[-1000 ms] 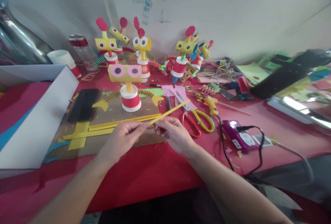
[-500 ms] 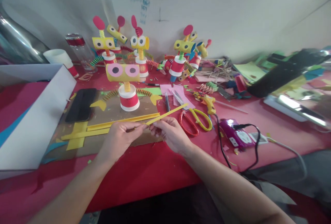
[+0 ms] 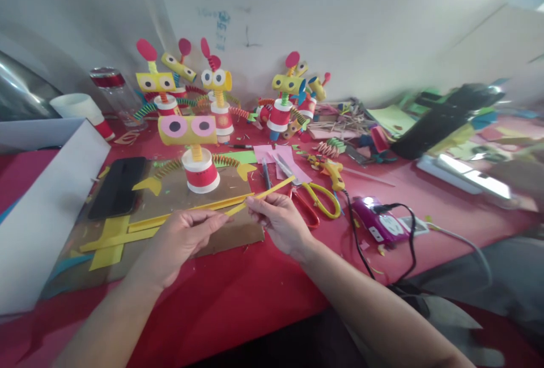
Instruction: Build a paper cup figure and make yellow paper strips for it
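Left hand: fingers pinching one end of thin yellow paper strip. Right hand: fingers pinching same strip farther along, free end sticking out toward scissors. Strip sits between hands, over near edge of brown cardboard. Paper figure upright on cardboard, phone left of it. Glue gun right of scissors, on red tabletop.

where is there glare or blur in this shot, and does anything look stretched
Head view, glare: the light at upper right is blown out, with bright reflections on the metal flask and purple device; head view, blur: the far right edge is smeary, while the yellow strip looks clearer; head view, distortion: the clear bottle leans outward, probably wide-angle stretch.
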The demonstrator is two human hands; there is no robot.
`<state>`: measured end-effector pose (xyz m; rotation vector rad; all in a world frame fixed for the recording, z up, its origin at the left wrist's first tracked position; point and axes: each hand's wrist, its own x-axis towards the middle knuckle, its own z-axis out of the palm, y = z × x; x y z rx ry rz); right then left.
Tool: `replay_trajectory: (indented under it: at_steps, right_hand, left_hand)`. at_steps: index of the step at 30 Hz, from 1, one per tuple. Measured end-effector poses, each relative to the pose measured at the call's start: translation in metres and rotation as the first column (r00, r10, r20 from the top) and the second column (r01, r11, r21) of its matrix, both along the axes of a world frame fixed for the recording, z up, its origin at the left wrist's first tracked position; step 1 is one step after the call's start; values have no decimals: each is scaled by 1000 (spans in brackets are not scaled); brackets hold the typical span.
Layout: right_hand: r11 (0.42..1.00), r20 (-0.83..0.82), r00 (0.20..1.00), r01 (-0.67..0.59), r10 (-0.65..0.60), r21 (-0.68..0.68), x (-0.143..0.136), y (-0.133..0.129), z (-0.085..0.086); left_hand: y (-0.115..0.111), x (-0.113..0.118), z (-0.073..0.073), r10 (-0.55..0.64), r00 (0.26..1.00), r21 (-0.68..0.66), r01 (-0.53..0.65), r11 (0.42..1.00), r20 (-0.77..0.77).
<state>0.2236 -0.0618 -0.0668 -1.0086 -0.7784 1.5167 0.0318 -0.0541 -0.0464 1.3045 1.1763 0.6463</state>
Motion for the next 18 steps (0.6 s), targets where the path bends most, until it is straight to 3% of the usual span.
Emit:
replay_trajectory:
  at_steps: [4,11,18]
  right_hand:
    - [999,-8,1000,20,-21,-26,4,2,1]
    - [999,-33,999,-10,8,-48,6,3,4]
    - [985,-90,982,161,-166,-59,23,13,8]
  left_hand:
    - [3,-2,-1,-22,999,-88,25,996,37]
    - [3,-3,-1,-1,1000,-122,4,993,27]
    - [7,-8,-3,49,999,-98,-50,994,-16]
